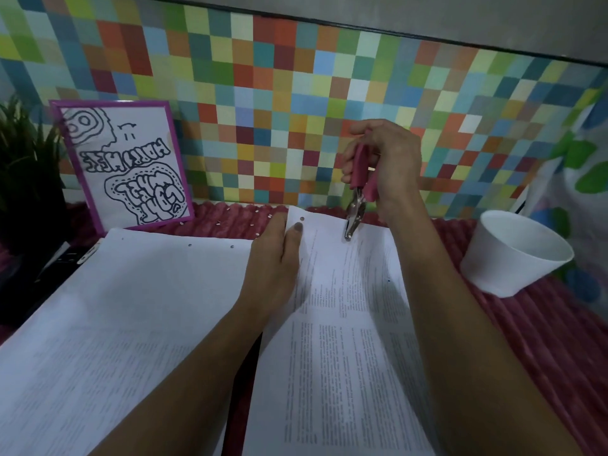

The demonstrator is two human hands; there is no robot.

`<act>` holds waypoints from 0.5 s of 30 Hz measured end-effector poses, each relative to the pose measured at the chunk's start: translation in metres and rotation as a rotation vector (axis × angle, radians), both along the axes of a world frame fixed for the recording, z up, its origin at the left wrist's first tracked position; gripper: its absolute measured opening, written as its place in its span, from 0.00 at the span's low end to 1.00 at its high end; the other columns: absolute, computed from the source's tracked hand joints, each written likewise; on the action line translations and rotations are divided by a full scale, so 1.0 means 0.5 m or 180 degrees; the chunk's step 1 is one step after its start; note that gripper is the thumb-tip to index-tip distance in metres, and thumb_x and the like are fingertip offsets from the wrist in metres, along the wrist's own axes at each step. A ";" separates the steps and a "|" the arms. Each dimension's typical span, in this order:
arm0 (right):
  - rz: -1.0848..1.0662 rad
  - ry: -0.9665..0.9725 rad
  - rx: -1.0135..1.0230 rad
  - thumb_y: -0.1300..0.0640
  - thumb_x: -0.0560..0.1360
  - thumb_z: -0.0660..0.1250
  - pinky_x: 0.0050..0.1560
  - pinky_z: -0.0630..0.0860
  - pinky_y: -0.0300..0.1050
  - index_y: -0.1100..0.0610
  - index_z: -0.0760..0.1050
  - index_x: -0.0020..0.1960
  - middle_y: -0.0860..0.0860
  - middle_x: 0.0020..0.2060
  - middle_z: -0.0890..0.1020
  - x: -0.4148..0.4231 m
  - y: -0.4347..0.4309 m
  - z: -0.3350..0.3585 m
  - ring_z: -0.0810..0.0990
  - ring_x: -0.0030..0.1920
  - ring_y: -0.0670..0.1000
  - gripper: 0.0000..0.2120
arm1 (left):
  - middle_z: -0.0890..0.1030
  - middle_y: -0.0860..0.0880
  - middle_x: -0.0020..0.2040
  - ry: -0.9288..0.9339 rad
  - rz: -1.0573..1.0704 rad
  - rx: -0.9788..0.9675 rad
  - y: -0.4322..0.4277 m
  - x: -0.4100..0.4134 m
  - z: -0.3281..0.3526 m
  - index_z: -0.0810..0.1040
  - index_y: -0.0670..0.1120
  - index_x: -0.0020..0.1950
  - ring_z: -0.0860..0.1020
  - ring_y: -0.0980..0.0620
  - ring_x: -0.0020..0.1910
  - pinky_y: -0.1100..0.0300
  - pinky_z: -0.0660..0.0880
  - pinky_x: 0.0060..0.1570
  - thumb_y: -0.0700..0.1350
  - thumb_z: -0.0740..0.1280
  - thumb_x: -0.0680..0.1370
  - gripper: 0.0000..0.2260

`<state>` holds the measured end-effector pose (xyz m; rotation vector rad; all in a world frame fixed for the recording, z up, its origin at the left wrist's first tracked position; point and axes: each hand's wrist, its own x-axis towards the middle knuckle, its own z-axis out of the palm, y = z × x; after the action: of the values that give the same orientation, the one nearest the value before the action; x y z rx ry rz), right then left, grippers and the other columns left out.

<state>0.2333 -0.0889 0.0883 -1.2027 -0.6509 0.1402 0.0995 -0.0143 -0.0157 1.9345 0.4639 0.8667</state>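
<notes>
A printed sheet of paper (pixel 342 340) lies in front of me, its far edge lifted. My left hand (pixel 274 264) pinches that far left edge, thumb on top beside a punched hole. My right hand (pixel 385 162) grips a pink-handled hole punch (pixel 360 189), whose metal jaws sit over the sheet's far edge. To the left lies another white sheet (pixel 125 311) with a few holes along its far edge.
A purple-framed drawing (pixel 128 166) leans against the checkered wall at the back left, beside a dark plant (pixel 23 166). A white cup (pixel 516 251) lies tilted on the pink ribbed cloth (pixel 543 340) at right. Small paper dots are scattered on the cloth.
</notes>
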 end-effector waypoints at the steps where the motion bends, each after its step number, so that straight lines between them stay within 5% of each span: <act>1: -0.0057 0.0028 0.0031 0.66 0.68 0.56 0.27 0.73 0.46 0.64 0.77 0.43 0.59 0.27 0.76 0.007 -0.007 0.002 0.73 0.24 0.55 0.11 | 0.79 0.52 0.49 0.0017 0.0004 -0.0021 0.001 0.001 -0.001 0.73 0.44 0.60 0.78 0.56 0.47 0.69 0.72 0.46 0.48 0.55 0.83 0.12; 15: -0.0286 -0.0125 0.0207 0.67 0.71 0.55 0.24 0.70 0.46 0.64 0.75 0.39 0.58 0.24 0.75 0.023 -0.028 0.005 0.70 0.20 0.54 0.10 | 0.76 0.53 0.49 0.0019 0.0080 -0.0118 -0.006 0.003 0.004 0.72 0.43 0.58 0.75 0.57 0.46 0.67 0.70 0.48 0.47 0.55 0.83 0.11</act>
<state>0.2450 -0.1026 0.0910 -1.1722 -0.6298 0.0199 0.1011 -0.0175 -0.0134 1.9014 0.5053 0.8629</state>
